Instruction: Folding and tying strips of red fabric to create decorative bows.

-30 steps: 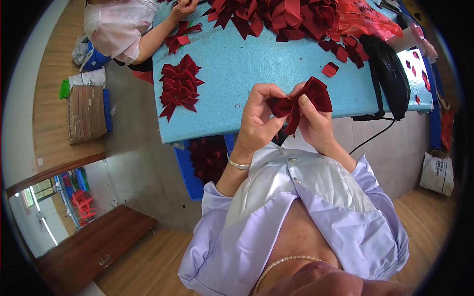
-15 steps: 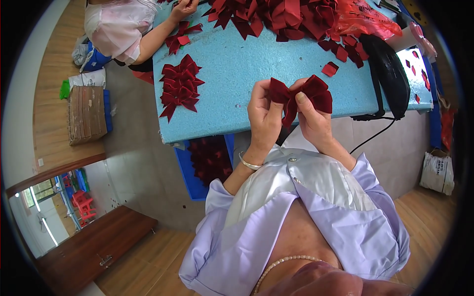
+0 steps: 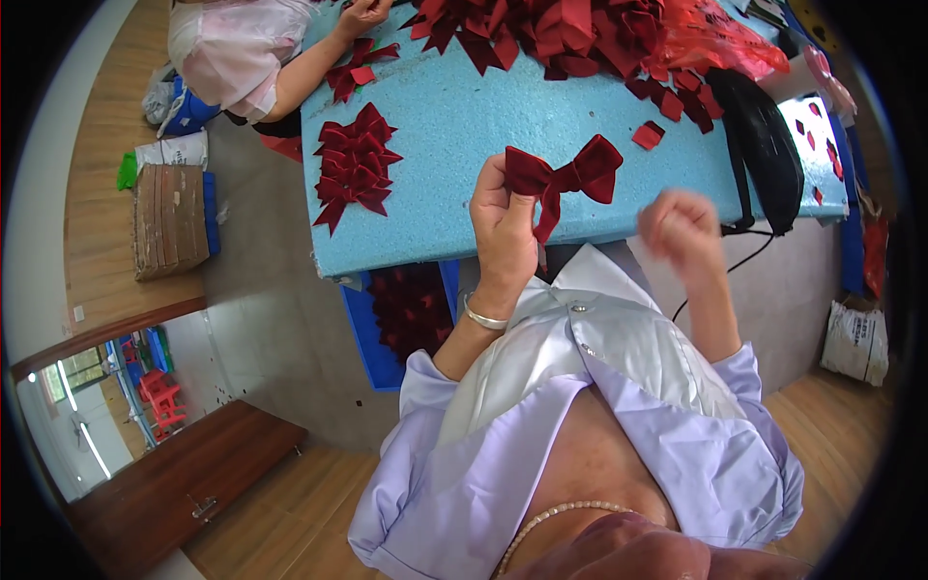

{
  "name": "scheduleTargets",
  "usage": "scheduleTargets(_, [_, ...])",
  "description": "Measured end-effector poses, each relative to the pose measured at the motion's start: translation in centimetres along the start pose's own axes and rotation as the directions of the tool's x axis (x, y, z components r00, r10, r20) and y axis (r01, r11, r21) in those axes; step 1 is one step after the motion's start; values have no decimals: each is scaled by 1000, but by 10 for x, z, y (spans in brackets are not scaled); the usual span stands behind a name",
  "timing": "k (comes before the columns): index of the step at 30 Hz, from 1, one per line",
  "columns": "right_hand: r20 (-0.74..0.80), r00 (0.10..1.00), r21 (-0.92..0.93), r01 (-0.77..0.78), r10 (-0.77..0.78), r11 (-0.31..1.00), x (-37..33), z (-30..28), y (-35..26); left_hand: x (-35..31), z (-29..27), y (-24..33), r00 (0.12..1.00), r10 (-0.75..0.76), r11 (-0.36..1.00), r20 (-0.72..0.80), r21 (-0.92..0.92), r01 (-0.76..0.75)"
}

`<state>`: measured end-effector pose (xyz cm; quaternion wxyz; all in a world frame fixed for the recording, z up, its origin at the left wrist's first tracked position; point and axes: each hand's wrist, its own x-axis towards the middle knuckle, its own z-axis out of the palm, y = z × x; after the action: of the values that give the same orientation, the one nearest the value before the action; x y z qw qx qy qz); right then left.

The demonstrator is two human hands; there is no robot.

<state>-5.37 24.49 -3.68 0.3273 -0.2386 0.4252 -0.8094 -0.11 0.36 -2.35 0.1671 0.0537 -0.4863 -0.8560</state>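
Note:
A dark red velvet bow (image 3: 570, 182) is pinched by its left loop in my left hand (image 3: 503, 217), just over the near edge of the blue table. Its right loop stands free and one tail hangs down. To the right, apart from the bow, is my right hand (image 3: 684, 227), its fingers seemingly curled but smeared by motion; whether anything is in them is unclear. Several finished red bows (image 3: 356, 166) lie in an overlapping row on the left of the table. A big heap of red bows and ribbon pieces (image 3: 551, 34) covers the far side.
The blue table (image 3: 449, 135) also bears loose red pieces (image 3: 648, 134), a red plastic bag (image 3: 720, 43) and a black object with a cable (image 3: 764, 145). A co-worker's arm (image 3: 314, 72) reaches in at the far left. Under the table stands a blue crate (image 3: 365, 329) of red pieces.
My right hand has let go of the bow and drawn away to the right. My left hand has moved slightly left with the bow, which now shows more fully.

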Motion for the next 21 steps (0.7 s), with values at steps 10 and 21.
scheduleTargets(10, [-271, 958, -410, -25, -96, 912, 62, 68, -1, -1, 13, 13, 725, 531, 402, 438, 623, -671])
scheduleTargets(21, [-331, 929, -445, -2, -163, 896, 59, 83, 7, 0, 8, 15, 767, 504, 448, 396, 639, -625])
